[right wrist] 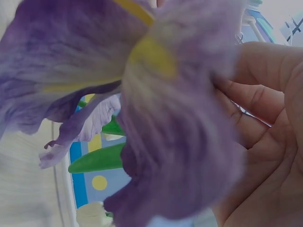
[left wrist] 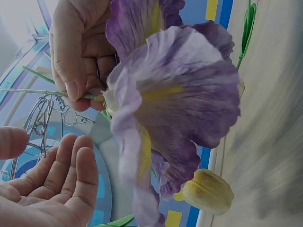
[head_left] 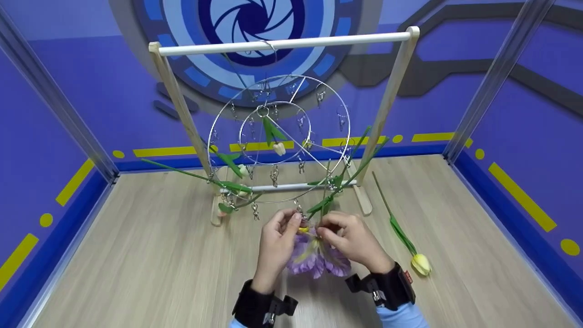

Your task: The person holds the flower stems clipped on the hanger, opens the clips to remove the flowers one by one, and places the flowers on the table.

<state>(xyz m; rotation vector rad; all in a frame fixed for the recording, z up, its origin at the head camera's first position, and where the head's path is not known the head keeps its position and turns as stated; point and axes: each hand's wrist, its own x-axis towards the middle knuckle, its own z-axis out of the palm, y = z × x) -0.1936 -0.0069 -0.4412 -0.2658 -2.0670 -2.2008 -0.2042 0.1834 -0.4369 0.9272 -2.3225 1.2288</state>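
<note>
A purple artificial flower (head_left: 314, 255) with yellow streaks hangs head-down in front of the rack. My right hand (head_left: 353, 237) pinches its thin stem just behind the bloom, seen best in the left wrist view, where the right thumb presses the stem (left wrist: 42, 91). My left hand (head_left: 278, 243) holds a metal wire clip (left wrist: 41, 125) between thumb and forefinger, its other fingers extended. That clip belongs to the round metal hanger (head_left: 348, 118). In the right wrist view the petals (right wrist: 184, 127) hide the stem and part of the right fingers.
A wooden rack with a white top bar (head_left: 319, 42) carries the hanger. Tulips, including a white one (head_left: 279, 148), hang from several clips. One yellow tulip (head_left: 421, 264) lies on the wood-grain table (head_left: 150, 264) at the right. Blue walls (head_left: 54, 105) enclose the table.
</note>
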